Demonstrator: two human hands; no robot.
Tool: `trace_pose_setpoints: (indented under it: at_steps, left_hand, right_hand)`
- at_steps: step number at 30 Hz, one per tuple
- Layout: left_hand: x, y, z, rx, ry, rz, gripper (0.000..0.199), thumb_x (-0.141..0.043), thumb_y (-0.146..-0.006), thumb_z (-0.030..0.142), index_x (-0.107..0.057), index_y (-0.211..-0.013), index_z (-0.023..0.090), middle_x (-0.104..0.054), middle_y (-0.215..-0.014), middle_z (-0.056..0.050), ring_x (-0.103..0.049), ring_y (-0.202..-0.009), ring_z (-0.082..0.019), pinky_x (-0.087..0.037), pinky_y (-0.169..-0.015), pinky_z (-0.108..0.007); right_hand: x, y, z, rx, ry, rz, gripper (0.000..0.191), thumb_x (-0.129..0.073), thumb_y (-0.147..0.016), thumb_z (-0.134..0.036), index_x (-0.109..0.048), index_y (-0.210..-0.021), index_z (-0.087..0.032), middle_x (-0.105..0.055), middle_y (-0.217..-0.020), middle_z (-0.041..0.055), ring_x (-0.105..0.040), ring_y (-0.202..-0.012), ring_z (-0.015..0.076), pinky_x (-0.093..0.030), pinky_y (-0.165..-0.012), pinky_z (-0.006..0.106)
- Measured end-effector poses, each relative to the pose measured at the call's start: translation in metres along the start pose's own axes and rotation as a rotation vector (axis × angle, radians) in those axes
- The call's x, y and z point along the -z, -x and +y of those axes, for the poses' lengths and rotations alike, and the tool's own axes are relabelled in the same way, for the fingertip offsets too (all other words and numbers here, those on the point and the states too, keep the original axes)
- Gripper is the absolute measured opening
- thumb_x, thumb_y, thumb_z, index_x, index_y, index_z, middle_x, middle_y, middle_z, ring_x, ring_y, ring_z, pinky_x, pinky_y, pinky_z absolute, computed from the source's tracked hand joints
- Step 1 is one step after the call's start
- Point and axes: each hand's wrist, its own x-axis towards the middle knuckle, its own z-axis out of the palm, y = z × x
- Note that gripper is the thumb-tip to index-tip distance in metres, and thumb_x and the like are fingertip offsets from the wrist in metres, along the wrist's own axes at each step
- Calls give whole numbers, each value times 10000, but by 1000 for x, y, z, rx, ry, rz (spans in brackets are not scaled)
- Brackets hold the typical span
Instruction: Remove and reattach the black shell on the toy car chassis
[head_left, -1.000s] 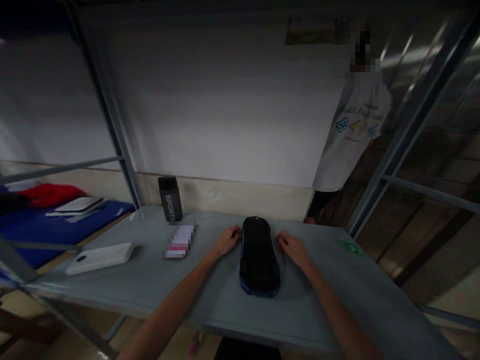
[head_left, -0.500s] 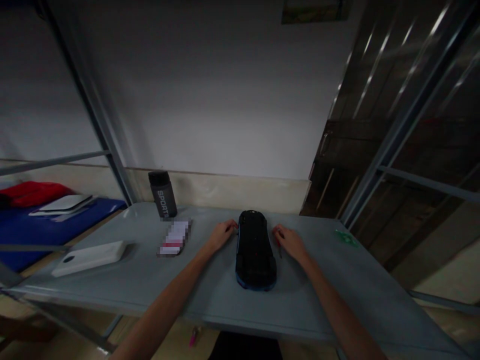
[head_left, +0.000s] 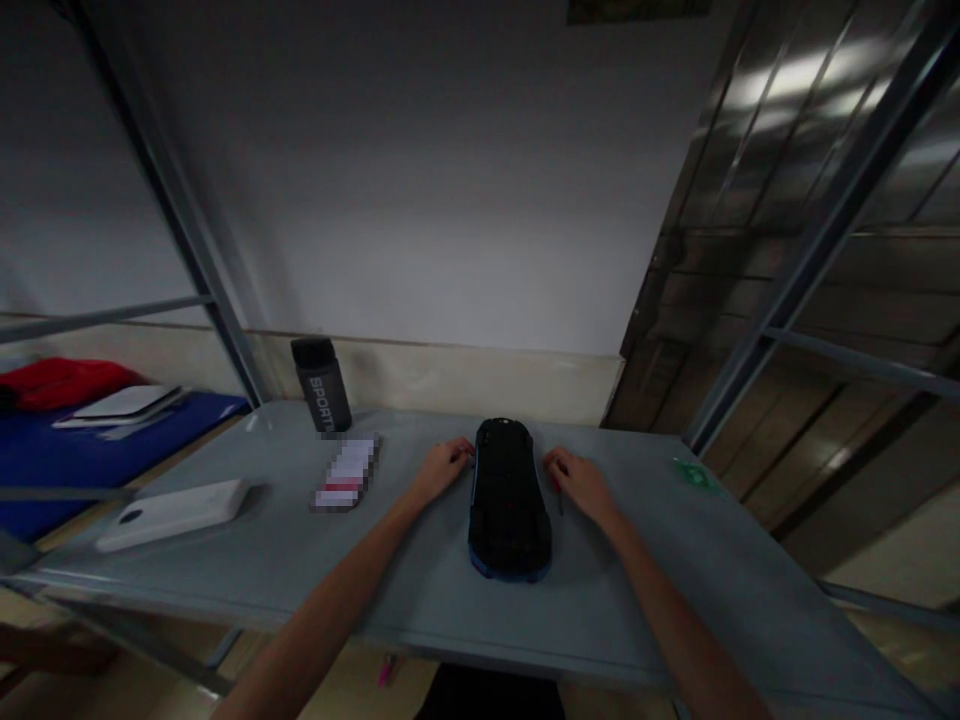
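The toy car [head_left: 510, 500] lies underside-up on the surface [head_left: 420, 595], long axis running near to far. The left hand [head_left: 445, 468] curls beside it, grip unclear; the right hand [head_left: 583, 482] grasps a red screwdriver [head_left: 557, 486].

At centre, the long, car-shaped plastic body [head_left: 510, 490] is black, edged with blue at its left side and lower end. To its right, a slim red-handled tool [head_left: 557, 487] has a darker shaft. The smooth, flat tabletop [head_left: 420, 590] is plain blue-grey. Left of centre, a dark grey cylindrical bottle [head_left: 322, 388] has a black cap and pale lettering; below it, a flat, rectangular, pixelated object [head_left: 351, 465] shows pale lilac crossed by a pinkish-red band. Lower left, a white slab-shaped case [head_left: 180, 513] bears a dark oval spot. Far left, the crumpled cloth [head_left: 67, 383] is red, the flat mat [head_left: 30, 455] deep blue. At right, a small irregular piece [head_left: 696, 474] is green.
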Motion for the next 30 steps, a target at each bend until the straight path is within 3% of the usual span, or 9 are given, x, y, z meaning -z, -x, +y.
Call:
trace_pose_setpoints:
  at_steps: [11, 17, 30]
  left_hand:
    - [1, 2, 3, -27, 11, -23, 299, -533, -1001, 158, -804, -1113, 215, -755, -803, -21, -697, -777, -220, -476, -775, -305]
    - [0, 3, 4, -22, 2, -31, 300, -545, -998, 179, -822, -1110, 194, -738, -739, -15, -694, -747, -230, -484, -768, -315]
    - [0, 4, 6, -19, -25, -37, 325, -535, -1017, 182, -834, -1144, 192, -787, -820, -32, -709, -790, -215, -507, -811, -298]
  right_hand:
    - [0, 0, 0, 4, 6, -10, 292, -484, -1128, -233, -769, -1191, -230, -833, -985, 55, -788, -957, 235, -470, -835, 304]
    - [-3, -1, 3, 7, -3, 4, 278, -501, -1116, -236, -771, -1182, -240, -843, -1035, 57, -794, -990, 234, -491, -847, 300]
    - [-9, -4, 11, 41, -18, 34, 329, -459, -1111, -248, -782, -1171, -254, -856, -1040, 66, -814, -1010, 261, -544, -884, 332]
